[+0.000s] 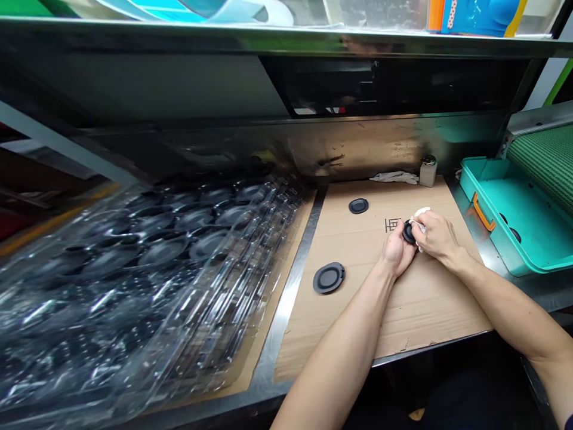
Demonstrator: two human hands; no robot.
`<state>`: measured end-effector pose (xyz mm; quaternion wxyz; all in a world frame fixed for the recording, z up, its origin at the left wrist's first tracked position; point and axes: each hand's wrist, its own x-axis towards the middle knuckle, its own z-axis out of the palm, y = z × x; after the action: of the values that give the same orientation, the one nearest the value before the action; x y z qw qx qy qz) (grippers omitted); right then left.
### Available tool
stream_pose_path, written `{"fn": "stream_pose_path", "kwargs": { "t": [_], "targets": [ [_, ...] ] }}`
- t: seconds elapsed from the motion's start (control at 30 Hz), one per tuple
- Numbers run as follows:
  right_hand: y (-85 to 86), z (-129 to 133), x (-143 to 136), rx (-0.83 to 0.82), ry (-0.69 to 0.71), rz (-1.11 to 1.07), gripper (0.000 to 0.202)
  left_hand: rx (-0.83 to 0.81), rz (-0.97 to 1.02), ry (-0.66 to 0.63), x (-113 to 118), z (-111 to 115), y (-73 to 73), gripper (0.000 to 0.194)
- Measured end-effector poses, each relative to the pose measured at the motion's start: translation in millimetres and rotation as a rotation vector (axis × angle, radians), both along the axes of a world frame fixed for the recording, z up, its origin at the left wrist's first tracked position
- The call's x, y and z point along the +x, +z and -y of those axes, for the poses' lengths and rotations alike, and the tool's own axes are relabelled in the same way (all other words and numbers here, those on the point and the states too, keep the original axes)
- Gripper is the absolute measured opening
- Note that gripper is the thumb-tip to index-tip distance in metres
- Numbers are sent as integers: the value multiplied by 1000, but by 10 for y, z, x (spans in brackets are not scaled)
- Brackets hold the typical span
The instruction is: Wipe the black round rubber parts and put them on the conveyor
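Observation:
My left hand (396,249) holds a small black round part (407,232) above the right half of a cardboard sheet (358,322). Fingers of my right hand (436,234) pinch a white cloth (421,220) against that part. Two more black parts lie flat on the cardboard: a smaller oval one (359,206) towards the back and a larger one (329,278) nearer the front, left of my left forearm.
Clear plastic trays with black parts (163,251) fill the left side. A teal bin (537,257) with an orange handle holds black parts at right, beside a green mesh belt (548,158). A bottle (428,172) and white cloth (394,177) stand behind; a shelf (268,42) crosses above.

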<state>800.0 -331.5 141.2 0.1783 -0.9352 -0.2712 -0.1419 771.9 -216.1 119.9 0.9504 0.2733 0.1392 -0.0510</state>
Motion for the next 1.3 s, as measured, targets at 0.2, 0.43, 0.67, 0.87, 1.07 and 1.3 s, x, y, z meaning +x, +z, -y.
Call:
{"fn": "stream_pose_path", "kwargs": {
  "t": [0.2,0.43,0.67,0.87,1.07,1.3],
  "targets": [
    [-10,-28,24,33,33,-1,21,42,15,-1,-3,8,-37,45],
    [12,158,238,56,-17,-63,24,100,15,-41,-1,-22,-47,44],
    [65,473,385,-48,-275,-91,27,5,-10,25,46,-260,-35,49],
    [-1,384,298,-128,-234,194,41,-52,-7,52,55,-323,-21,52],
    [-132,52,255,-249,-136,-23,42,18,0,120,94,-366,-78,44],
    [-137,-41,89,0,193,-9,40,-9,10,194,127,-378,-65,45]
  ]
}}
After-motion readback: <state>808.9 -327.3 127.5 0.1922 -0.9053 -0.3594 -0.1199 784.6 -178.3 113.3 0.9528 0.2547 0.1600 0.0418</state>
